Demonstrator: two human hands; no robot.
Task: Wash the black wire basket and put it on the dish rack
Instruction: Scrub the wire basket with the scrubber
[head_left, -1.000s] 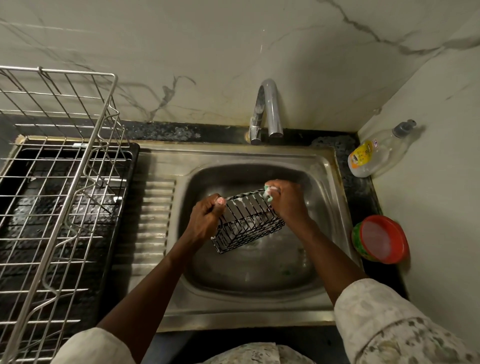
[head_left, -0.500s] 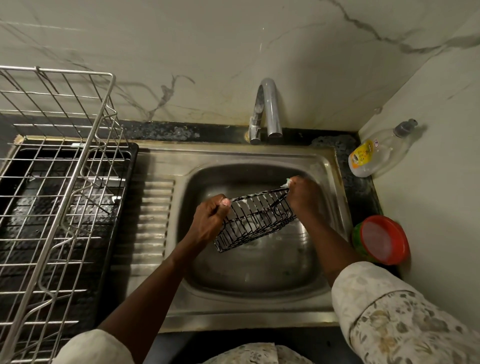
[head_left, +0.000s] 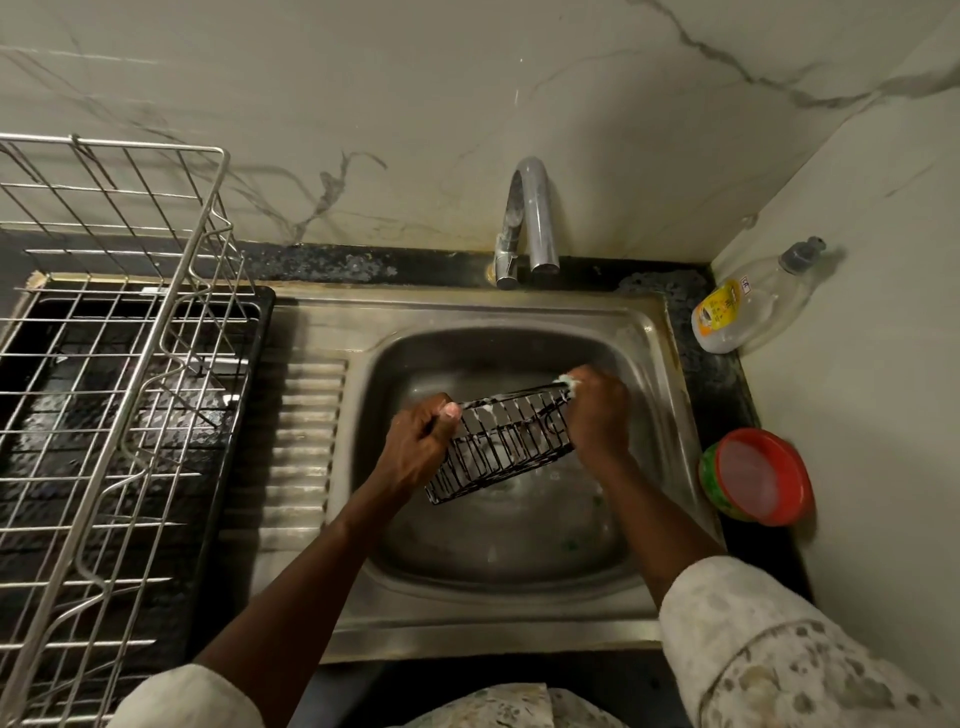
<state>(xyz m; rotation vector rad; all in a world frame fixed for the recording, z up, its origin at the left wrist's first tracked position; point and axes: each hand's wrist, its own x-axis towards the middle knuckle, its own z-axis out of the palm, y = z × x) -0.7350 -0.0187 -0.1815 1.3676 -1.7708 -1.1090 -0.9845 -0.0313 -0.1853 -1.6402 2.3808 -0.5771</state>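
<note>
View: head, sole view; looks down into the sink (head_left: 470, 313)
Basket pos.: black wire basket (head_left: 503, 448) is held over the sink bowl, long axis L-R, far-right end higher; contact w/ bowl floor cannot be told; well apart from the dish rack (head_left: 130, 364), which stands at left on the table (head_left: 363, 262)
Left hand: left hand (head_left: 420, 448) has its grip clamped on the basket's left end, thumb over the top rim; same hold as 1.0 s ago
Right hand: right hand (head_left: 597, 418) has its grip closed round a pale green-white scrub pad (head_left: 570, 383); pad pressed to the basket's far-right top corner
Change, pad: 1.0 s ago approx. mid-way along the far rim; 0.5 s ago near the right end; now at the corner; stroke has run L to R along that rim
Change, basket: lies flatter than 1.0 s ago; more of the long side faces the camera
Suds: white foam on wires left of centre; no stream visible from the tap (head_left: 530, 218)
Meaning: judged scrub phase, mid-task; far rim prob. covered; remaining sides, rinse and transfer to rack not yet done
Risk: soapy wire, held by one end; slip poss.
Other items: soap bottle (head_left: 748, 306) and red-lidded tub (head_left: 759, 475) at right on the table; neither is touched
</note>
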